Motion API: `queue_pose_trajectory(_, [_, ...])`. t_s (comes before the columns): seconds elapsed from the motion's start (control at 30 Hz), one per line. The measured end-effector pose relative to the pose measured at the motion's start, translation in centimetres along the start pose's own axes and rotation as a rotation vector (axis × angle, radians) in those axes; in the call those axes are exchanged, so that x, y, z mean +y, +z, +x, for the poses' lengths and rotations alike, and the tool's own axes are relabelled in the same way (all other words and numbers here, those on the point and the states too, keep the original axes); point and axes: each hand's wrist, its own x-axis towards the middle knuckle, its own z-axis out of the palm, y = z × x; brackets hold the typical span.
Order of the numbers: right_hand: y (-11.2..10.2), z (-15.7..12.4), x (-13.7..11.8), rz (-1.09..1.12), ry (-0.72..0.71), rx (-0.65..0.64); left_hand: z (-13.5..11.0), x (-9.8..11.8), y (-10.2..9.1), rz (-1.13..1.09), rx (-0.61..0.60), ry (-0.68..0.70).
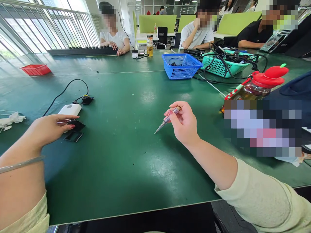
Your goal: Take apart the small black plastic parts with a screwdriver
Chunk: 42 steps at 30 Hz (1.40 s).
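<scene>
Nearest the lens, a pale sleeve over the edge of a green table. Further in, right hand pinched tight around a slim screwdriver, held clear of the tabletop, tip slanting down-left. Opposite, left hand, fingers stretched flat, touching a small black part just beside a white charger. Well behind, a blue basket.

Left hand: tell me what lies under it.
A small black part pokes out from under the left hand, a flat black frame beside it. The palm hides anything else beneath.
</scene>
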Motion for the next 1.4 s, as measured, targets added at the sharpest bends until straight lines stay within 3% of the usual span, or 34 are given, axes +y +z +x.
queue_pose_trajectory(0.4, [0.0, 0.0, -0.3, 0.006, 0.011, -0.006, 0.4, -0.6, 0.3, 0.065, 0.032, 0.040])
queue_pose_trajectory(0.7, [0.0, 0.0, -0.4, 0.002, 0.010, -0.013, -0.1, -0.1, -0.3, 0.055, 0.037, -0.024])
queue_pose_trajectory(1.4, [0.0, 0.0, -0.4, -0.009, 0.018, -0.017, 0.9, -1.6, 0.7, 0.184, 0.055, 0.070])
